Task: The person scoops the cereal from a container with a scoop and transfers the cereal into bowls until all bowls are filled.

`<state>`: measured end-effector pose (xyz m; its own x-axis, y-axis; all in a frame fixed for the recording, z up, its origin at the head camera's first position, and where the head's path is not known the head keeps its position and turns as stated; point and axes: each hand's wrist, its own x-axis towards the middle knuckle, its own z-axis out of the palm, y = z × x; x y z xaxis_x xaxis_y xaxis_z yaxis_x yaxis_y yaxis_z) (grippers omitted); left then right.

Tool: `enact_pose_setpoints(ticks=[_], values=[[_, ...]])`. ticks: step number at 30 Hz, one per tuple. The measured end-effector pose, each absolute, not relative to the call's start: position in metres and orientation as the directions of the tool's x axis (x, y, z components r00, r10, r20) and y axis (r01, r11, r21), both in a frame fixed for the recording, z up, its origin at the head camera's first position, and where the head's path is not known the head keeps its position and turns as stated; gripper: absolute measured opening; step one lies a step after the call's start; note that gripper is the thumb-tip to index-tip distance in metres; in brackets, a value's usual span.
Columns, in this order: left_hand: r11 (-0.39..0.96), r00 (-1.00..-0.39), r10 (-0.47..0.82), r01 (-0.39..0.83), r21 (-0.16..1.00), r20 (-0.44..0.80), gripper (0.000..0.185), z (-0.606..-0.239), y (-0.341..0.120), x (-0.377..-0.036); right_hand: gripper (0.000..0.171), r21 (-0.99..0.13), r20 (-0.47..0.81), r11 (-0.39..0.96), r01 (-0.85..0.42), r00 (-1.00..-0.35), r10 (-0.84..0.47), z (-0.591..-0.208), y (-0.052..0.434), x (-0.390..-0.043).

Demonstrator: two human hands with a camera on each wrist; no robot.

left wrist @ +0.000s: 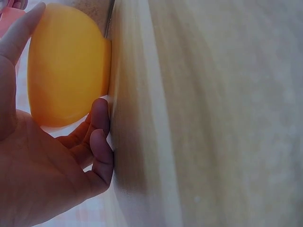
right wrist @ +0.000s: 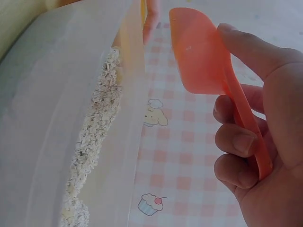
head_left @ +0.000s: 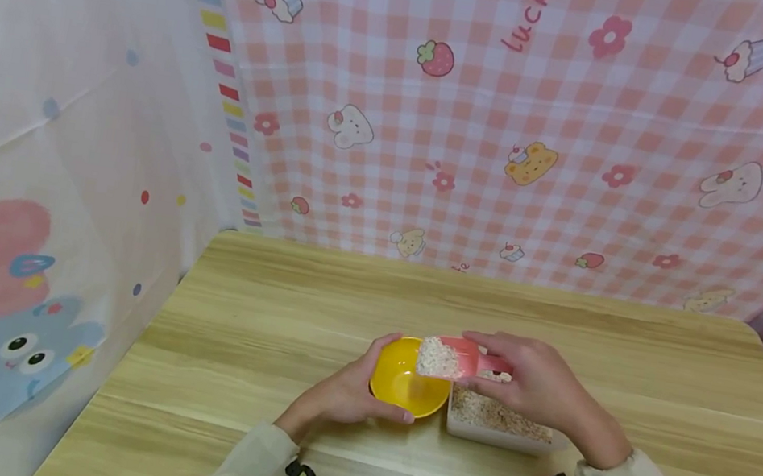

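Here, right hand (head_left: 539,386) holding pink scoop (head_left: 456,358) over yellow bowl (head_left: 405,380)

Yellow bowl (head_left: 403,379) upright on the table, empty inside; pink scoop (head_left: 454,359) heaped with pale flakes, held over the bowl's right rim; clear tub (head_left: 503,434) of flakes just right of the bowl.

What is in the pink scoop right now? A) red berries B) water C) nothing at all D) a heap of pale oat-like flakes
D: in the head view the pink scoop, held by the right hand, carries a heap of pale flakes over the yellow bowl, which the left hand holds.
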<state>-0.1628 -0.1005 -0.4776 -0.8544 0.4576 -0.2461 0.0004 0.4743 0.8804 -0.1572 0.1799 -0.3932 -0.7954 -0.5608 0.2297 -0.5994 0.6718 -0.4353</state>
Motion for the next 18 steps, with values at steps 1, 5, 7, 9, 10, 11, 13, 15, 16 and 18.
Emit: enact_pose_setpoints(ticks=[1,5,7,9,10,11,13,15,16,18], values=[[0.475,-0.854,0.457,0.000,0.880,-0.247,0.112,-0.4778,-0.1004,-0.1628,0.057,-0.426,0.227,0.676,-0.601,-0.795,-0.563,-0.3928,0.1791,-0.1574],[0.482,-0.853,0.457,0.001,0.876,-0.250,0.113,-0.4780,-0.1004,-0.1627,0.057,-0.389,0.221,0.692,-0.609,-0.790,-0.571,-0.3920,0.1766,-0.1588],[0.485,-0.852,0.456,-0.002,0.874,-0.256,0.114,-0.4780,-0.1003,-0.1627,0.058,-0.374,0.221,0.694,-0.615,-0.786,-0.578,-0.3920,0.1752,-0.1597],[0.488,-0.852,0.455,-0.005,0.873,-0.259,0.115,-0.4779,-0.1006,-0.1626,0.059,-0.357,0.225,0.694,-0.625,-0.778,-0.586,-0.3919,0.1741,-0.1606],[0.488,-0.852,0.454,-0.005,0.873,-0.259,0.114,-0.4778,-0.1007,-0.1625,0.059,-0.349,0.227,0.694,-0.630,-0.775,-0.590,-0.3919,0.1736,-0.1611],[0.489,-0.853,0.453,-0.005,0.872,-0.259,0.115,-0.4776,-0.1009,-0.1625,0.059,-0.340,0.230,0.692,-0.637,-0.769,-0.596,-0.3917,0.1731,-0.1614],[0.488,-0.854,0.455,0.002,0.873,-0.252,0.115,-0.4776,-0.1010,-0.1626,0.059,-0.325,0.231,0.693,-0.643,-0.765,-0.601,-0.3913,0.1724,-0.1619],[0.486,-0.855,0.458,0.010,0.874,-0.245,0.115,-0.4776,-0.1010,-0.1627,0.058,-0.316,0.228,0.696,-0.645,-0.763,-0.604,-0.3905,0.1717,-0.1620],[0.486,-0.855,0.458,0.014,0.874,-0.242,0.115,-0.4776,-0.1009,-0.1627,0.057,-0.312,0.224,0.697,-0.646,-0.763,-0.606,-0.3900,0.1713,-0.1619],[0.484,-0.856,0.461,0.019,0.875,-0.236,0.115,-0.4777,-0.1009,-0.1627,0.057,-0.306,0.213,0.702,-0.643,-0.765,-0.608,-0.3882,0.1703,-0.1613]])
